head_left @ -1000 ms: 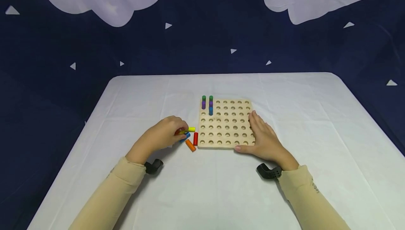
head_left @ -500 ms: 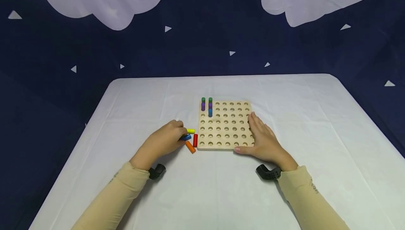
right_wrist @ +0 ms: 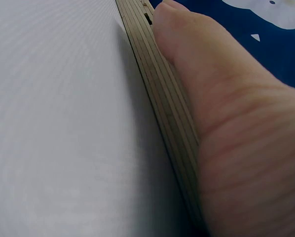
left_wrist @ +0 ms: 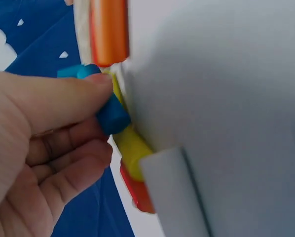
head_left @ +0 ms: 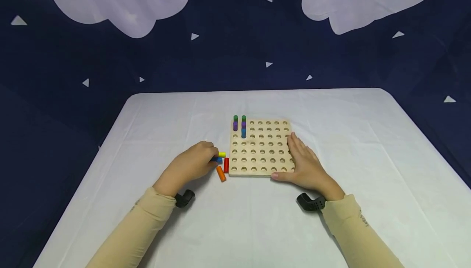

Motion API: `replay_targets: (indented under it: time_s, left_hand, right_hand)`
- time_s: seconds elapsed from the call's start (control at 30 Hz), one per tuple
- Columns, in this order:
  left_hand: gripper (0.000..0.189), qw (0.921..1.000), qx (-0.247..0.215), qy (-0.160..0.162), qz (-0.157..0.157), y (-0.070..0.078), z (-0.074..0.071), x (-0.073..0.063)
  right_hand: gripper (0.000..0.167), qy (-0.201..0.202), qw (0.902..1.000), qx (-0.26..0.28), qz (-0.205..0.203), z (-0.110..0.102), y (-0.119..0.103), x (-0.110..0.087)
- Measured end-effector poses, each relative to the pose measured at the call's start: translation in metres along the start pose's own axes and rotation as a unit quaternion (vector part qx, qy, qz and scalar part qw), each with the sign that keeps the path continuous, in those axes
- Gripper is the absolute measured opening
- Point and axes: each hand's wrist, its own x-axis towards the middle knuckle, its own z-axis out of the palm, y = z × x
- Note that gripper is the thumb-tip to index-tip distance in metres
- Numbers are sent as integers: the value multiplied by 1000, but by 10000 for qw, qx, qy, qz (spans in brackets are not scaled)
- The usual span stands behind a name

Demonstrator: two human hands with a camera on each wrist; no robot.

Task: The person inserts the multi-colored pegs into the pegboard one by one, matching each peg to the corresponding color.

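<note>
While the left hand (head_left: 190,162) pinches a blue peg (left_wrist: 113,117) pointing roughly rightward at the holed board (head_left: 257,147), the right hand (head_left: 307,168) rests straight-fingered against that board.

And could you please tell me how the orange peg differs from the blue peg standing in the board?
Pose: the orange peg lies on its side, while the standing blue peg is upright.
Place: the orange peg rests on the white tabletop, whereas the standing blue peg is set in the wooden board.
Both are cylindrical and plain-coloured.
</note>
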Motion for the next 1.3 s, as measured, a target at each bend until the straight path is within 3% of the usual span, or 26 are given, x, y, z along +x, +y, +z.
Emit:
replay_targets:
  time_s: [0.27, 0.47, 0.6, 0.87, 1.07, 1.3]
  left_hand:
    - [13, 9947, -914, -6, -475, -9, -8, 5]
    - [26, 9861, -1494, 304, -656, -12, -5, 18]
    - [37, 9820, -1689, 638, -562, -16, -2, 30]
    - [29, 9689, -2178, 925, -725, -25, 3, 55]
    - [26, 9590, -2419, 1323, -655, -22, 8, 69]
    - [26, 9606, -2376, 1237, -739, -17, 16, 79]
  right_hand:
    - [136, 8, 10000, 23, 0, -3, -2, 0]
    - [135, 41, 10000, 24, -49, 0, -1, 0]
    - [135, 72, 10000, 31, -51, 1, 0, 0]
    - [136, 2, 10000, 23, 17, 2, 2, 0]
    - [135, 22, 10000, 47, -29, 1, 0, 0]
    - [136, 32, 10000, 39, -15, 1, 0, 0]
